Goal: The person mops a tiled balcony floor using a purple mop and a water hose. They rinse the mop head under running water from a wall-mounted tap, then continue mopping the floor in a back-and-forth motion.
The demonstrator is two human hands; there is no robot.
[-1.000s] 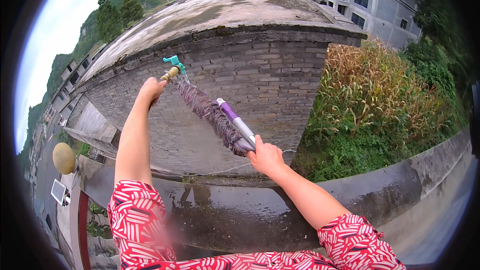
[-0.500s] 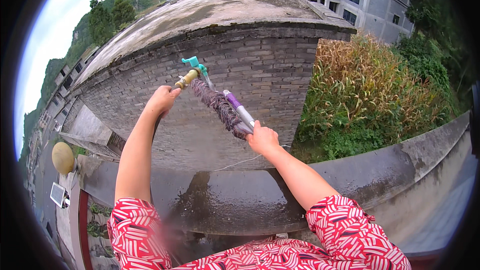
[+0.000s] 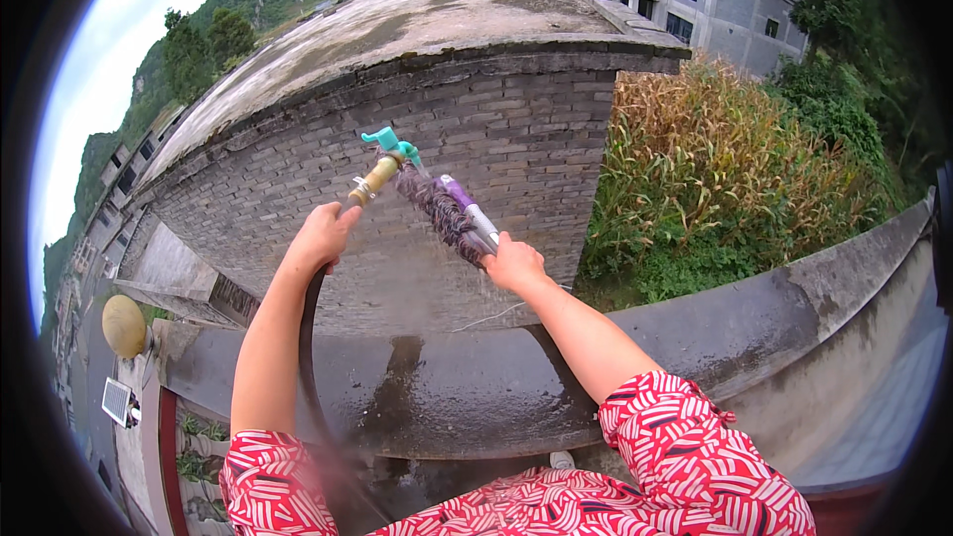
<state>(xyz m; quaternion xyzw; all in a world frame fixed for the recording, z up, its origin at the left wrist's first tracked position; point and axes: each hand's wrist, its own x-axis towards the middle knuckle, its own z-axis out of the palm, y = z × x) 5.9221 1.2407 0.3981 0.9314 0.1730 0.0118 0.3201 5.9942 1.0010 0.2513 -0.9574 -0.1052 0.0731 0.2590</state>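
Note:
My left hand [image 3: 326, 236] is closed around a dark hose [image 3: 310, 367] just below its tan, clamped fitting [image 3: 375, 179]. A teal tap [image 3: 381, 139] sits on the hose's end, its spout pointing down onto a shaggy purple-grey duster [image 3: 437, 206]. My right hand [image 3: 514, 262] grips the duster's silver tube [image 3: 481, 222], which has a purple section [image 3: 456, 191] toward its far end. The shaggy strip lies alongside the tube and looks wet. Both things are held out over a wet, dark ledge. Whether water is running from the spout is hard to make out.
Below my arms runs the wet parapet ledge [image 3: 476, 387]. Beyond it stands a brick wall [image 3: 476, 119] under a flat concrete roof [image 3: 397, 25]. Dry corn plants [image 3: 705, 159] grow at the right. A round yellowish ball [image 3: 124, 326] and a small solar panel [image 3: 116, 400] are at the left.
My left hand has come down and nearer, exposing more hose below the wrist. The tap has shifted slightly right against the wall, closer over the duster's upper end. Both grips stay closed.

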